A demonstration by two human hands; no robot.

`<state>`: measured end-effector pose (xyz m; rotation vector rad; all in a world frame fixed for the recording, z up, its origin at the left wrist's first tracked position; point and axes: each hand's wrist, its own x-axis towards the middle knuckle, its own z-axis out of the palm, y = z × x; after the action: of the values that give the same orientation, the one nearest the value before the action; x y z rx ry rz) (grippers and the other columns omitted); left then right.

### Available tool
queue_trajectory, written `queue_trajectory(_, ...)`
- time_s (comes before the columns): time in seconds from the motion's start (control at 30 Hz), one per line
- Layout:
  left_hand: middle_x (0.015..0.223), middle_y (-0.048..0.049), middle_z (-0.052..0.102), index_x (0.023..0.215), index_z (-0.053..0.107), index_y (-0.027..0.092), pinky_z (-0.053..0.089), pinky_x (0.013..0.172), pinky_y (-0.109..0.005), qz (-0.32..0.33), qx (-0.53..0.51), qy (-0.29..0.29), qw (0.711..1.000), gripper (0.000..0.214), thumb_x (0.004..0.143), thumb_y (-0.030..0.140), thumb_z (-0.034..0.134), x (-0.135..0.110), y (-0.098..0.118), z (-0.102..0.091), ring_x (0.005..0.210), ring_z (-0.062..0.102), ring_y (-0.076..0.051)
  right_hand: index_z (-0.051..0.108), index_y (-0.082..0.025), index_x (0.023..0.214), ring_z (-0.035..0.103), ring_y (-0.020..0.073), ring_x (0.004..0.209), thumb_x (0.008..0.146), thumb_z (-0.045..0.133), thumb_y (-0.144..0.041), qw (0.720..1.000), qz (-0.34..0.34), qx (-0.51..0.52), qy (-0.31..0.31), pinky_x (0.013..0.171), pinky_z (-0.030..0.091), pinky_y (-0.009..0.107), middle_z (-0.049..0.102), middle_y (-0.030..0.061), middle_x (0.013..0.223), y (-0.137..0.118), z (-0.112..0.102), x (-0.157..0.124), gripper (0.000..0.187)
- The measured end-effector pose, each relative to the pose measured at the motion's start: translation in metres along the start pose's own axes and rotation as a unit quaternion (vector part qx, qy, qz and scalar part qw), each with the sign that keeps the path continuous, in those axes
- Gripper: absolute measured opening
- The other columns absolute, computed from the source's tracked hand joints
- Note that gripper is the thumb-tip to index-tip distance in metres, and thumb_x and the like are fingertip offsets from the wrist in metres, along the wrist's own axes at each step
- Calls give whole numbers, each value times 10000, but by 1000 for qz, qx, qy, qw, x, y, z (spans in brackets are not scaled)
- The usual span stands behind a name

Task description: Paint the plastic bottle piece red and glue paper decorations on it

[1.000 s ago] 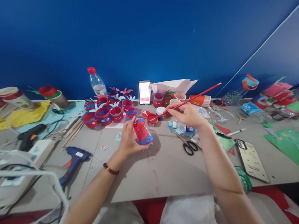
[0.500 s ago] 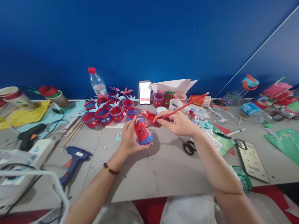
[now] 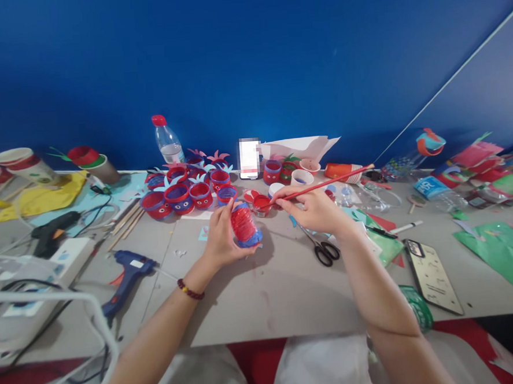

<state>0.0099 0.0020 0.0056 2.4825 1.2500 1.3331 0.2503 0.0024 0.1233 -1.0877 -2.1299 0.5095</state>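
Your left hand (image 3: 219, 236) angled above counter (image 3: 284, 294), fingers curled round tilted red-and-blue cup (image 3: 245, 227). Your right hand (image 3: 312, 208) leaned inward, fingers pinched red brush (image 3: 338, 179), tip at paint pot (image 3: 261, 210).

At the centre, the bristles of the paintbrush (image 3: 329, 182) blend into the red paint pot (image 3: 262, 202); contact is unclear. The left grip (image 3: 218, 235) covers one side of the red-and-blue plastic cup (image 3: 244, 224). At 12 o'clock, pixelation masks the screen of the phone (image 3: 249, 157). At 4 o'clock, the right forearm (image 3: 370, 272) partly hides a green object (image 3: 416, 307). Lettering on the blue-labelled bottle (image 3: 436, 191), at 3 o'clock, blurs. Between 3 and 4, the picture's edge cuts off a green sheet (image 3: 499, 255).
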Motion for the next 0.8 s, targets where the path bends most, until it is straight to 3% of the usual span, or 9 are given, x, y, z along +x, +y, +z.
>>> queue_trajectory(0.2,1320,-146,532,1529,49,241,400,1019,-550,-6,8,8,1000,1333,520,511,877,-1,-3,3,1189,495,-358,685,-212,988,648,188,801,958,477,-224,997,-31,-42,-50,699,490,310,736,46,926,-25,6,-6,210)
queue_trajectory(0.43,1316,-144,554,1534,57,225,415,1001,-527,3,12,17,1000,1320,533,489,875,-1,-4,3,1160,515,-344,677,-194,1005,668,180,836,955,497,-194,994,-94,-39,-41,754,507,309,744,49,953,-34,10,-12,187)
queue_trajectory(0.67,1322,-143,547,1536,61,234,426,992,-528,24,12,29,999,1319,532,505,873,-1,-5,4,1153,519,-342,694,-191,1022,663,162,830,946,502,-188,994,-66,6,-82,715,511,287,741,44,968,-32,14,-9,206)
queue_trajectory(0.8,1305,-143,552,1537,81,229,438,976,-519,23,13,30,999,1327,514,478,888,-1,-5,4,1136,520,-339,696,-184,971,659,165,788,944,503,-212,996,-58,2,-66,700,512,292,739,45,902,-29,11,-5,197)
